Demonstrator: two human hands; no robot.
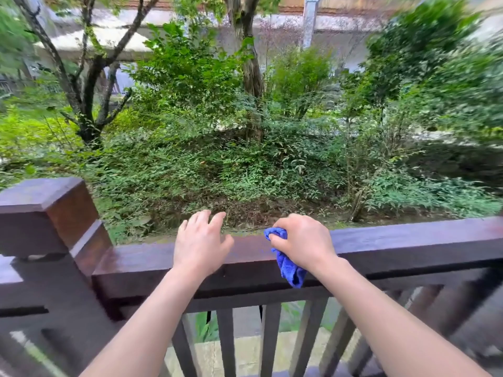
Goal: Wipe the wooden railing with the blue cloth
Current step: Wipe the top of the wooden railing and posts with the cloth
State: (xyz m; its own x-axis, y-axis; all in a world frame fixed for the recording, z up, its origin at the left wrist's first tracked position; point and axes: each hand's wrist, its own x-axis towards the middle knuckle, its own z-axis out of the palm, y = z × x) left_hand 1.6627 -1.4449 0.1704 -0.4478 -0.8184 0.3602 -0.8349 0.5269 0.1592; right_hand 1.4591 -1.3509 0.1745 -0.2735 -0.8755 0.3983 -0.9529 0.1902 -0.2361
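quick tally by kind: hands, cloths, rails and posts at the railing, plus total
hands: 2, left hand bare and open over the rail, right hand gripping the cloth
cloths: 1, blue cloth
top rails: 1, rail
posts: 1, post at the left
total: 5

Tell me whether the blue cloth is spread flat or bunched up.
Bunched: the blue cloth is wadded in the right hand, one end hanging over the railing.

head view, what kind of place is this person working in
Most likely an outdoor balcony or raised deck facing a garden. A dark wooden railing with balusters and a corner post runs across, shrubs and trees grow beyond, and the right hand holds a blue cloth on the rail.
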